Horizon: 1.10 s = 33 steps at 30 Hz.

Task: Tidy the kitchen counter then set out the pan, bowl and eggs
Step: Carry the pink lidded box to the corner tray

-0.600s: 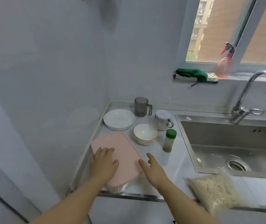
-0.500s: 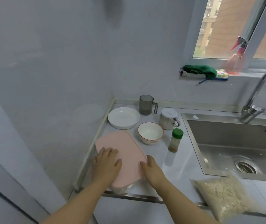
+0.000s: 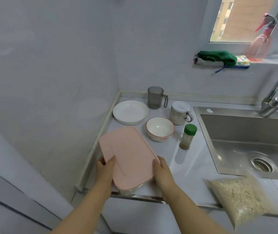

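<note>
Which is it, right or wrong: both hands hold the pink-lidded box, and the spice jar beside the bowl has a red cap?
Wrong on the cap: the head view shows the spice jar beside the bowl has a green cap, not red. The left hand and right hand do hold the pink-lidded box.

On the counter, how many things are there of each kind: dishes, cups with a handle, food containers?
Dishes: 2 (white plate, bowl)
Cups with a handle: 2 (grey cup, lidded cup)
Food containers: 3 (pink-lidded box, spice bottle, grain bag)
Total: 7
</note>
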Available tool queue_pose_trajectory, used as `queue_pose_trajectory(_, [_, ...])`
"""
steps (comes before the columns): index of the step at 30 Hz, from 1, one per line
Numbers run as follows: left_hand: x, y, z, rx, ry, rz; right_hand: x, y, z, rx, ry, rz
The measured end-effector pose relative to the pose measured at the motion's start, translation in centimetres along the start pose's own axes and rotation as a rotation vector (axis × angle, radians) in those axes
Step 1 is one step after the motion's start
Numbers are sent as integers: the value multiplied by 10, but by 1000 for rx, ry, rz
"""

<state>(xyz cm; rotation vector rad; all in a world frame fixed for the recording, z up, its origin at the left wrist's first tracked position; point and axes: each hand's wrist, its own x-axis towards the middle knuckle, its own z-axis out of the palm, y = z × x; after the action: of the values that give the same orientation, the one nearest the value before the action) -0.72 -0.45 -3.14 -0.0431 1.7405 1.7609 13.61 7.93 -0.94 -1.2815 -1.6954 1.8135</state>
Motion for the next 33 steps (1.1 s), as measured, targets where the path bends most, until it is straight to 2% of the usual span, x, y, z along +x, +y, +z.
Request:
queue_pose_trajectory(3, [7, -1, -13, -73, -139, -83, -4, -2, -2, 83, -42, 45])
queue_pose_trajectory(9, [0, 16, -12, -103, -228, -200, -21, -6, 9, 311, -67, 73])
queue_pose_trajectory(13, [-14, 25, -11, -197, -326, -304, -39, -14, 11, 417, -18, 50])
queue_pose_trajectory(18, [-48, 37, 0, -173, -433, -313, -66, -21, -16, 451, 64, 1])
queue_pose_trajectory(25, [-114, 35, 62, -25, -541, -381, -125, -11, -88, 584, 296, -73])
queue_pose_trajectory(33, [-277, -20, 162, 35, -670, -380, -224, 25, -188, 821, 641, -187])
